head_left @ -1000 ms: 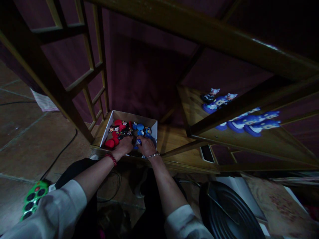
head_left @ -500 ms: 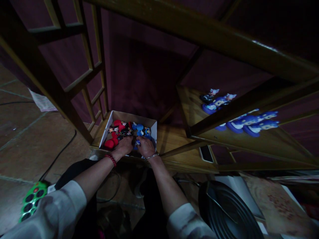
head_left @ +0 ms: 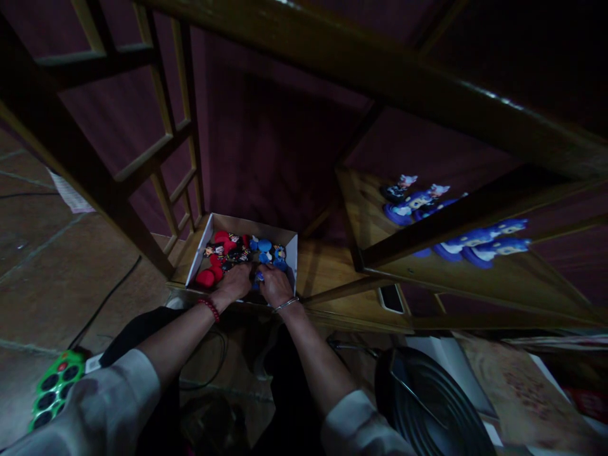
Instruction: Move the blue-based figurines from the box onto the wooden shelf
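A shallow white cardboard box [head_left: 295,258] sits on the low wooden shelf, with both my hands reaching into its near side. On its left lie red and black figurines [head_left: 219,253]; blue figurines [head_left: 266,248] lie on its right. My right hand [head_left: 275,285] is closed around a small blue figurine [head_left: 259,277], of which only a bit shows. Close beside it, my left hand [head_left: 237,282] has its fingers curled downward, and what they hold, if anything, is hidden.
Several blue and white figurines [head_left: 475,244] stand on a raised wooden shelf [head_left: 427,275] to the right. Below it lies a phone [head_left: 392,297]. A black ribbed stool [head_left: 427,399] stands at lower right. A green device with round black pads [head_left: 56,389] and a cable [head_left: 107,301] lie on the floor.
The view has shifted slightly. Both hands stay in the box, close together, with the right hand still on the blue figurine.
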`<state>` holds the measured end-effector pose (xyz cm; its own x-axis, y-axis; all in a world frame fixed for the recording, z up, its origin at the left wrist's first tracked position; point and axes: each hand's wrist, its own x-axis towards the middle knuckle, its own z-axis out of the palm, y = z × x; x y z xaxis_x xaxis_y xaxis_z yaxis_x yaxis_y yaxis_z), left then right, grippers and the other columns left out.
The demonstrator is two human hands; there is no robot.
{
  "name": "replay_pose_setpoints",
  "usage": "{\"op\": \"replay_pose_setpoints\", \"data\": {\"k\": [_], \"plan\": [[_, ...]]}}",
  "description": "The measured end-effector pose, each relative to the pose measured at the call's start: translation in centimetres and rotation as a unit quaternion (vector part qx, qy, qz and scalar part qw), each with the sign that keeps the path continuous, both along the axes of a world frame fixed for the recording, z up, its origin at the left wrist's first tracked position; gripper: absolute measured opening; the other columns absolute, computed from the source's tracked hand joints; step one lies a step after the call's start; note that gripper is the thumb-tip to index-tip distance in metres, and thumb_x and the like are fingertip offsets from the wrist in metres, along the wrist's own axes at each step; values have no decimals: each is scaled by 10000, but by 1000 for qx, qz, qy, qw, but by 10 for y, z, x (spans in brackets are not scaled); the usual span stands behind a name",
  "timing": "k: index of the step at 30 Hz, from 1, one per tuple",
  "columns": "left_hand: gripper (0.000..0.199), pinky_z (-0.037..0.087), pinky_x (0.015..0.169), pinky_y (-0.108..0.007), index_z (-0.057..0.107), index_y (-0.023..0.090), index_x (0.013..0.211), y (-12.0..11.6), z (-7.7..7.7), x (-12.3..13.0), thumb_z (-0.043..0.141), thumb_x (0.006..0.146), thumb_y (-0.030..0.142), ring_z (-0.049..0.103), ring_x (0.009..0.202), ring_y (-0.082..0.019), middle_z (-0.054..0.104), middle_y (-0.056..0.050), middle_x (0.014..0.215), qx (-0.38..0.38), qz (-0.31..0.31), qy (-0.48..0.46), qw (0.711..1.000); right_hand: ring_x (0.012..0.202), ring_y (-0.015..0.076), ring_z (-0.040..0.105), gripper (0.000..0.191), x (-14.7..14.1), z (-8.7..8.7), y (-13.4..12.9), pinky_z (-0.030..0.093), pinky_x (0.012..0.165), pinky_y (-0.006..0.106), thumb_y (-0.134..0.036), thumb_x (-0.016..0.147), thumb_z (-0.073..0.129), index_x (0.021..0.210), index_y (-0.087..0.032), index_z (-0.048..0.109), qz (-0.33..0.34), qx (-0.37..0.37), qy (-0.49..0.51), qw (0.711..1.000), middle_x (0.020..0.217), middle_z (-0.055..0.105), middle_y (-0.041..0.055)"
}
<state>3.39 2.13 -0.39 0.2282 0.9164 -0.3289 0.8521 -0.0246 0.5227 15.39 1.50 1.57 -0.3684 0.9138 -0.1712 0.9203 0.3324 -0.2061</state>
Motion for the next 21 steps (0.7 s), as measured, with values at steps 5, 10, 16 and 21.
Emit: {"op": "replay_pose_setpoints", "data": {"k": [5,10,16,21], "plan": [[363,415,730,-207,530,148,974,2,1,0,424,659,0,566,909,-171,616,-87,938,-20,5,-4,1000,884,156,532,228,0,-1,1,383,745,229,-90,718,452,912,-175,535,2,-2,-3,1000,955,581,70],[397,410,748,-209,513,153,1011,3,-2,1,435,654,-3,554,937,-174,604,-94,976,-24,16,-10,1000,880,157,533,219,0,-2,2,383,743,224,-102,708,470,903,-175,538,6,8,3,1000,949,584,63],[374,421,708,-219,513,148,969,2,-9,-1,427,635,4,570,884,-173,612,-88,933,-2,3,-16,1000,860,148,541,218,2,-4,1,382,720,221,-114,722,458,912,-188,536,1,6,10,1000,943,585,52],[315,420,686,-220,516,144,930,1,-11,-2,431,650,28,575,856,-171,613,-90,917,14,-1,-22,1000,840,151,547,217,2,-5,1,383,702,227,-103,723,448,903,-188,533,2,15,14,1000,934,588,51]]}}
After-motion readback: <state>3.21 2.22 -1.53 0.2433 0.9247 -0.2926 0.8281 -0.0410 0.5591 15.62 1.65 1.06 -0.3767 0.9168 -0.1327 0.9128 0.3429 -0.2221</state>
